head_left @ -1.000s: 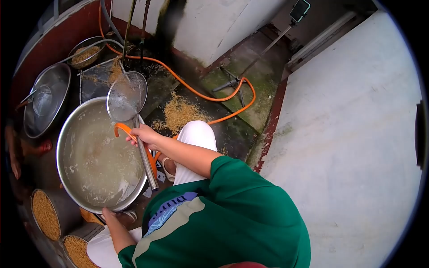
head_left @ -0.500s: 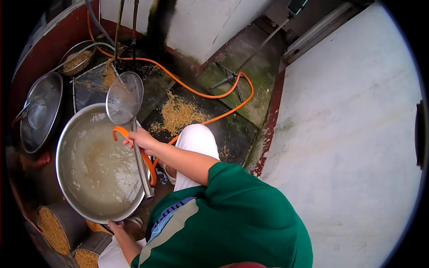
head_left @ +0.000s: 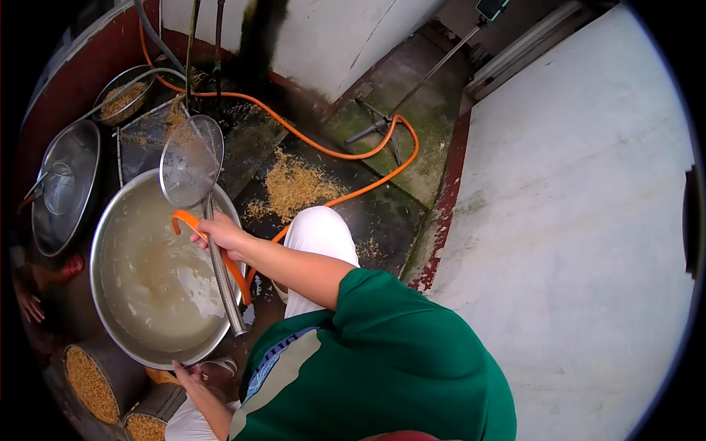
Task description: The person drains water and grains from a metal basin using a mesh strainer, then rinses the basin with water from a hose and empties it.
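A large round metal basin [head_left: 100,294] holds cloudy water. My right hand [head_left: 223,234] is closed round the metal handle of a mesh skimmer [head_left: 191,162] and an orange hose [head_left: 239,278] together. The skimmer's round mesh head is raised over the far rim of the basin, and its handle slants back toward me. The hose's curved end hangs over the water; I cannot make out any flow from it. My left hand [head_left: 191,376] grips the basin's near rim, its thumb at the edge and the other fingers partly hidden.
Tilted metal containers of grain [head_left: 92,382] stand at lower left. A wide metal pan [head_left: 68,187] and a bowl of grain [head_left: 123,101] lie beyond the basin. Spilled grain [head_left: 298,185] covers wet floor. A tripod [head_left: 382,126] stands behind the hose. Another person's hand [head_left: 31,305] shows at left.
My right hand has shifted slightly left, carrying the skimmer and hose end further over the basin. My left hand stays at the rim. Another person's hand has come into view at the left edge.
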A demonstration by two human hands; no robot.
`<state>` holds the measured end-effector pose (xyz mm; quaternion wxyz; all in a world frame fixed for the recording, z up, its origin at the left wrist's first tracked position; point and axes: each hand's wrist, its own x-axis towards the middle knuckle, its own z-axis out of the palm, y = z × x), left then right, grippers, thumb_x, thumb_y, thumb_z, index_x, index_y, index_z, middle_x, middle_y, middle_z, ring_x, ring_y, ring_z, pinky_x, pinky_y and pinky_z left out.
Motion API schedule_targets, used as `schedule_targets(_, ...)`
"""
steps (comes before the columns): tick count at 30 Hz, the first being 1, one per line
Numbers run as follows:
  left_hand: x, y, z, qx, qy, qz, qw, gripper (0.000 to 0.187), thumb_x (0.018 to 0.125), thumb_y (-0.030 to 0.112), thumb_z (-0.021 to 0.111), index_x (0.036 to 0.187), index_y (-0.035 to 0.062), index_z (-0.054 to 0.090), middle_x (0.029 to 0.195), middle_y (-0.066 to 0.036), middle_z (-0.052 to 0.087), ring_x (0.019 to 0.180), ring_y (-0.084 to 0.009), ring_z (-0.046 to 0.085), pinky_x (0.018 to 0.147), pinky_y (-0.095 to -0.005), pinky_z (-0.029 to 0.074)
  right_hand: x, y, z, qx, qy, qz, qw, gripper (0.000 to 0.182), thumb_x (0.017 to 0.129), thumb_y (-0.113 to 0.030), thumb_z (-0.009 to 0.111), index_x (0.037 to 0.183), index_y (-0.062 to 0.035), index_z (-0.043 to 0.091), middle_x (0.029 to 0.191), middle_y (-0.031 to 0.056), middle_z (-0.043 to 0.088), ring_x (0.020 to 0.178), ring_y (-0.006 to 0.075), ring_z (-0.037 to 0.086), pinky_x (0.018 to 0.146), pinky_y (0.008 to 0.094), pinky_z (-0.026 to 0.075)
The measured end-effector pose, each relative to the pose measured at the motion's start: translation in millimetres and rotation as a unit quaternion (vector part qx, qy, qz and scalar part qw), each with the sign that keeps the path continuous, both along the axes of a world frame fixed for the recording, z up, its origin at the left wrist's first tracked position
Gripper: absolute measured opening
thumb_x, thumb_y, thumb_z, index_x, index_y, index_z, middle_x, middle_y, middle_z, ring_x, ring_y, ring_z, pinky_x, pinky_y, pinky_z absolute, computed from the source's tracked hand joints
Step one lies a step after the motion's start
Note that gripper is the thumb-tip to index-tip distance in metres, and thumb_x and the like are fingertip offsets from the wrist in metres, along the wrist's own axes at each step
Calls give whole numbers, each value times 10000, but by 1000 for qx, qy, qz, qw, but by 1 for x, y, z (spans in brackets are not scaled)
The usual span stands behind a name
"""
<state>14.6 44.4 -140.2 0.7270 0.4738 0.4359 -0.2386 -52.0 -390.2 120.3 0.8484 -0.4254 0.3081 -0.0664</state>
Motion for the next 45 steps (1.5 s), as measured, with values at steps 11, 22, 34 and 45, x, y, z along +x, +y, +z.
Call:
schedule_targets(11, -24, -37, 73, 37, 5, -20, 999, 167, 806, 212, 629, 860, 75, 551, 761, -47, 575, 576, -161, 549, 479, -278, 497, -10, -14, 15, 45, 8, -14, 999, 198, 850, -106, 438, 971, 49, 464, 819, 130, 619, 571, 127, 528, 512, 251, 447)
schedule_targets(22, -42, -80, 118, -12, -30, -4, 999, 155, 824, 132, 592, 918, 24, 530, 791, -76, 559, 671, -195, 584, 565, -305, 537, -14, -27, 28, 58, -19, -48, 997, 254, 852, -106, 437, 1012, 85, 485, 899, 154, 614, 623, 142, 528, 519, 255, 447)
schedule_targets(34, -25, -83, 137, -26, -59, -72, 995, 145, 846, 91, 546, 940, -14, 516, 859, -106, 559, 773, -216, 590, 651, -305, 549, -31, -34, 37, 60, -78, -112, 989, 200, 855, -105, 460, 991, 42, 459, 908, 163, 615, 621, 145, 531, 499, 254, 453)
schedule_targets(45, -1, -109, 193, -19, -105, -53, 993, 89, 842, 49, 538, 922, 13, 523, 807, -59, 564, 703, -146, 583, 572, -249, 548, -72, -71, 29, 41, -52, -259, 964, 267, 883, -122, 404, 1057, 70, 467, 956, 132, 576, 684, 136, 505, 547, 255, 450)
